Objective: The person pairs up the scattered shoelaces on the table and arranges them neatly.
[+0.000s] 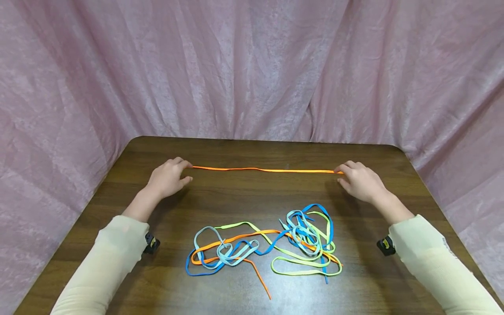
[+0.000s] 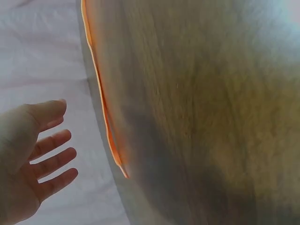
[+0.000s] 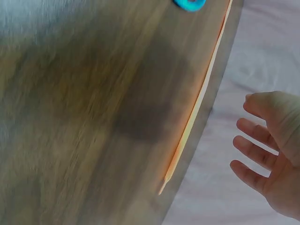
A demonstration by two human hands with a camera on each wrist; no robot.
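Note:
An orange shoelace [image 1: 275,170] is stretched nearly straight from side to side across the far part of the table. At its left end is my left hand [image 1: 167,178], its thumb apart from the fingers. My right hand [image 1: 360,180] is over the lace's right end, fingers loosely bent. In the left wrist view the left hand [image 2: 30,159] has its fingers spread and grips nothing, and the lace's tip [image 2: 124,174] lies free. The right wrist view likewise has the right hand [image 3: 276,150] with parted fingers, beside the lace's loose tip [image 3: 162,187].
A tangle of orange, blue, light blue and green laces lies nearer to me, with one loopy heap [image 1: 226,251] at left and another [image 1: 311,245] at right. The brown wooden table [image 1: 236,201] ends at a pink curtain [image 1: 236,70].

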